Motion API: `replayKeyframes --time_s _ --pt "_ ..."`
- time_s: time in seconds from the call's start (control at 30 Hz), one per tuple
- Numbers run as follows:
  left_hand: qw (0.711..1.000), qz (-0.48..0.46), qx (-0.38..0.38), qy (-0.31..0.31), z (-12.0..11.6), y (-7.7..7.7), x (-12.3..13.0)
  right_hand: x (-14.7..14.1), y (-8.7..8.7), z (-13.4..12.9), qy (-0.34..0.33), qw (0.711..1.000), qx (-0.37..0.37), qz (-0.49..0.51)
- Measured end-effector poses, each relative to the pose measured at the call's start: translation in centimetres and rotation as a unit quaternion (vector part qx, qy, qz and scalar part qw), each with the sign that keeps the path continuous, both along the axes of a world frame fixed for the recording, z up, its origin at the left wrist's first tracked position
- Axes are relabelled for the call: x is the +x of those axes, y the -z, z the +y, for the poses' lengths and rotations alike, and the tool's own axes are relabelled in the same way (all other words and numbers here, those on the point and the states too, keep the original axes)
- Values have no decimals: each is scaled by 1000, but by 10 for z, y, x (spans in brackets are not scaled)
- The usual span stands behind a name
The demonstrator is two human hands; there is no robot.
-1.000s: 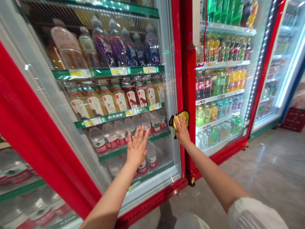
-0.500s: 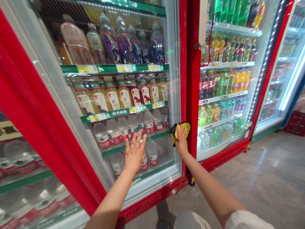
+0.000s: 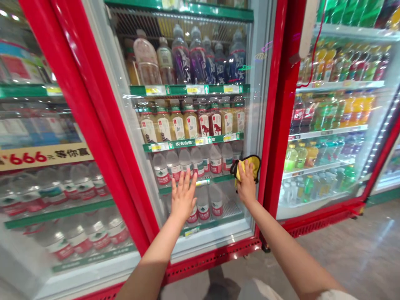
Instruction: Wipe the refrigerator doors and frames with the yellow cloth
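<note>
My left hand (image 3: 183, 195) lies with fingers spread against or just in front of the glass door (image 3: 233, 189), holding nothing. My right hand (image 3: 246, 183) presses a yellow cleaning cloth (image 3: 255, 163) with black edging to the glass, near the door's red right frame (image 3: 269, 137). Its fingers lie over the cloth. Behind the glass, water bottles (image 3: 216, 201) with red labels stand on the lower shelves, partly hidden by my left hand. Tea bottles (image 3: 191, 125) fill the shelf above them.
On the left is another red-framed door (image 3: 103, 137) with bottles and a sign (image 3: 46, 156) reading 666. A lit drinks fridge (image 3: 328, 129) stands to the right. A red cord (image 3: 313, 58) hangs between the fridges. Grey floor (image 3: 353, 250) lies at lower right.
The view has swung left, showing more of the left door. My right hand and the cloth have shifted left from the red frame onto the glass. My left hand stays spread.
</note>
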State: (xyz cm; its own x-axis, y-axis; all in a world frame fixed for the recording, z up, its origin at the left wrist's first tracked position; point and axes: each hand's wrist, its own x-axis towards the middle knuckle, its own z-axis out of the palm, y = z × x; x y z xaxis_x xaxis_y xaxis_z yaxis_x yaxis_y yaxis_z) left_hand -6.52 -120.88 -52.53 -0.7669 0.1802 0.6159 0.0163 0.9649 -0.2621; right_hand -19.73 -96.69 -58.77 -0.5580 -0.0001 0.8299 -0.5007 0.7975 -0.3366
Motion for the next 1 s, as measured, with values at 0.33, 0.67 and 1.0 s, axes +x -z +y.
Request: replayKeyframes --time_s 0.33,0.67,1.0 --pt "1000 21 11 -11 -22 6 8 37 16 -69 -102 979 171 55" --pt "997 35 14 -66 -63 0 28 59 -51 -132 -27 996 86 21" --pt "995 42 -8 -90 -104 9 61 80 -18 -134 -68 981 178 37"
